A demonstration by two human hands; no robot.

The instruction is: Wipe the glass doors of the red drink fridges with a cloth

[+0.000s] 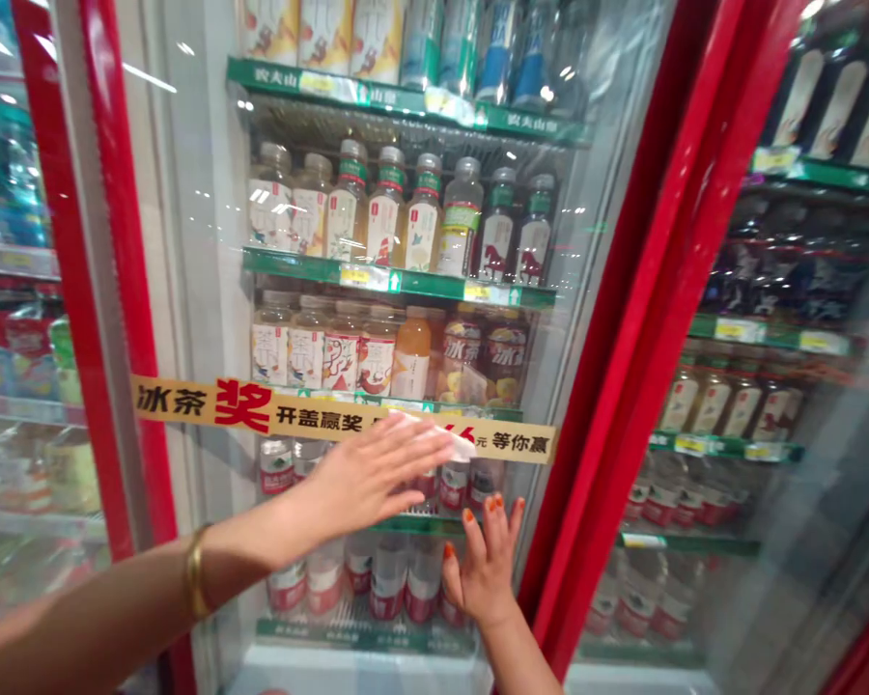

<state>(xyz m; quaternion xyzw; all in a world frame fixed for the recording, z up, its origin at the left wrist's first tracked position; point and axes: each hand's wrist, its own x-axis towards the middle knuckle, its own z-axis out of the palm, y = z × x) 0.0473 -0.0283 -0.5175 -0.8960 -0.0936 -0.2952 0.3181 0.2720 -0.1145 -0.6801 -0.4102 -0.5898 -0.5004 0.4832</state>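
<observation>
From the left reaches my left hand (373,468), a gold bangle (199,571) on its wrist. Its fingers lie flat and together, holding a white cloth or tissue (463,447) against the glass door. Beneath them runs a yellow sticker strip (319,415) with black and red lettering, part of it covered by the hand and cloth. A smaller hand with orange nails (490,560), seemingly another person's, touches or nearly touches the glass just below right, fingers spread. My right hand does not show.
Behind the glass, several green-edged shelves (398,278) hold bottled drinks (383,212). Red door frames (652,309) border the door on both sides. More stocked coolers stand left and right. A small skin-coloured patch (271,691) shows at the bottom edge, too little to identify.
</observation>
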